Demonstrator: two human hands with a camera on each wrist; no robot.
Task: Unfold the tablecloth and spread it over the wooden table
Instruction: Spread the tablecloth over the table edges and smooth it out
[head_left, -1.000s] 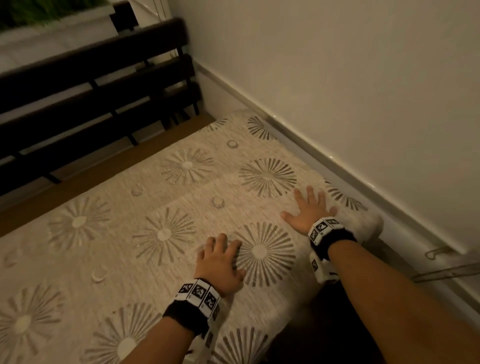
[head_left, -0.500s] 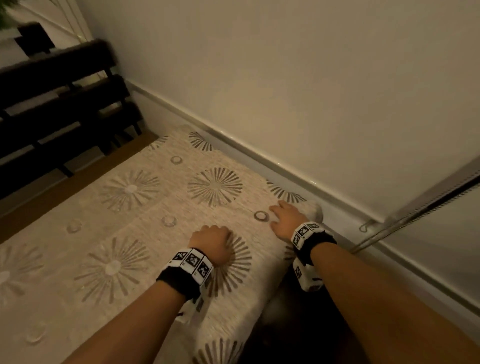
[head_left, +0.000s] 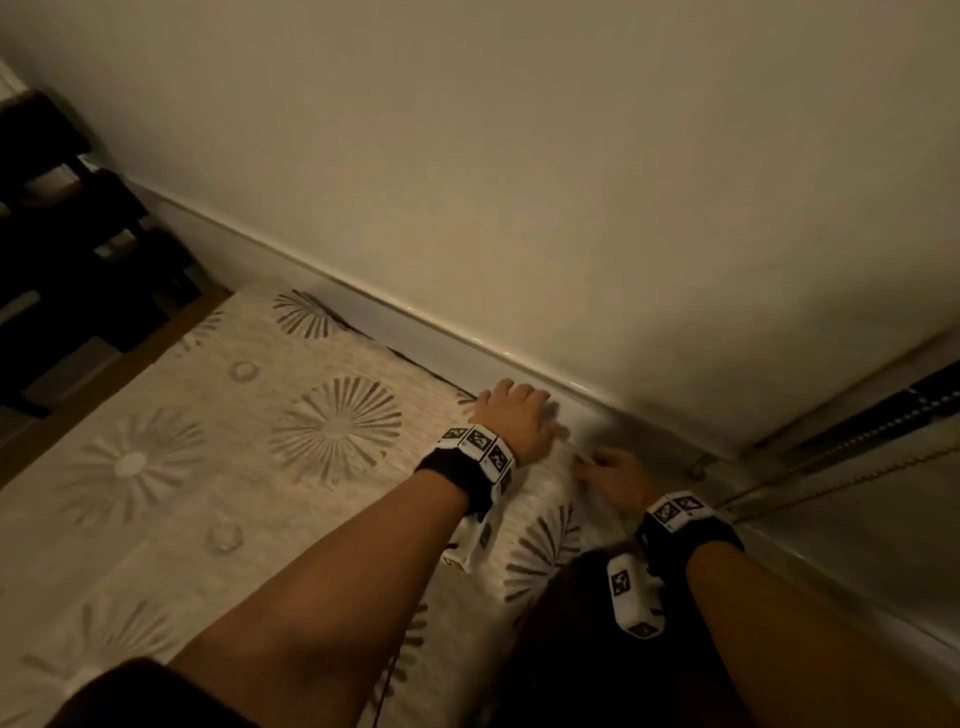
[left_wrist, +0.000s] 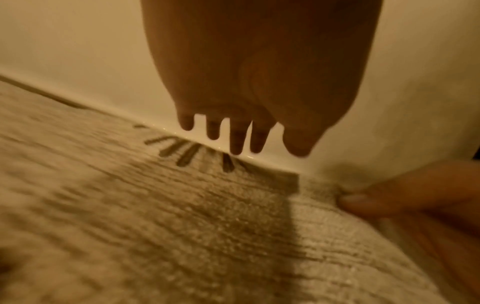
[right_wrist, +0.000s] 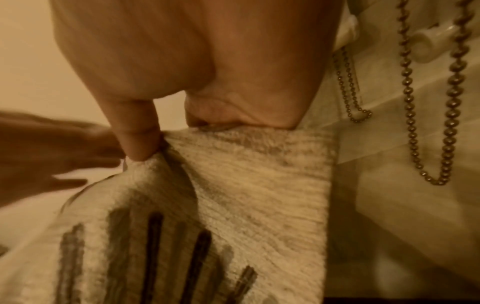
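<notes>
**Corner of the cloth at the wall**

The tablecloth (head_left: 218, 467) lies spread over the table, filling the left and lower middle of the head view. My right hand (head_left: 615, 475) pinches its corner between thumb and fingers, right of centre, by the wall (head_left: 519, 182). My left hand (head_left: 514, 415) is just beside it, fingers straight and apart, holding nothing. A bead chain (right_wrist: 415, 102) hangs at the right.

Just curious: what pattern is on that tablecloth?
The tablecloth is cream with grey-brown sunburst motifs and small rings; it shows best in the head view.
</notes>
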